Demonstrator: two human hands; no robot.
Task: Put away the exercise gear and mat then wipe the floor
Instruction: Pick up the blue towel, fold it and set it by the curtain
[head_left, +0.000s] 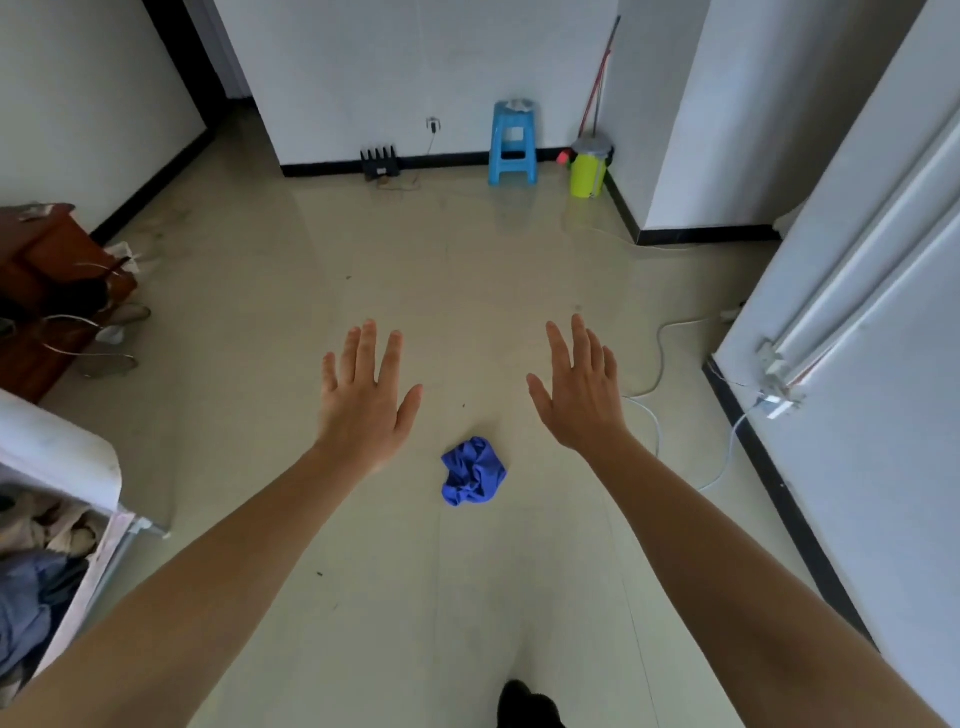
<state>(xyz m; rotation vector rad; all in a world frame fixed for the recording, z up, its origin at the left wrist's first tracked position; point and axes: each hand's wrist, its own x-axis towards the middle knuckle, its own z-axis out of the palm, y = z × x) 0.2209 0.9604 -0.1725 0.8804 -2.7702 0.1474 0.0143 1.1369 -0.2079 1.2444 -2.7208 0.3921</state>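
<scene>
Right now both of your arms reach out over the pale tiled floor (467, 597), palms down. Your left hand (363, 395) has its fingers straight and a little spread, holding nothing. Your right hand (579, 395) is the same: flat, fingers together, thumb out, empty. Between the two forearms, below the hands and nearer your right wrist, a crumpled blue cloth (472, 473) lies on the floor, apart from both hands. Against the far wall stands a light blue plastic stool (512, 145) with something pale on its seat, perhaps a rag, too small to tell. Just to its right sits a yellow-green bucket (588, 171), with a red-handled pole (597, 88) leaning in the corner behind it. A white cable (662, 358) snakes along the floor near the right wall.
</scene>
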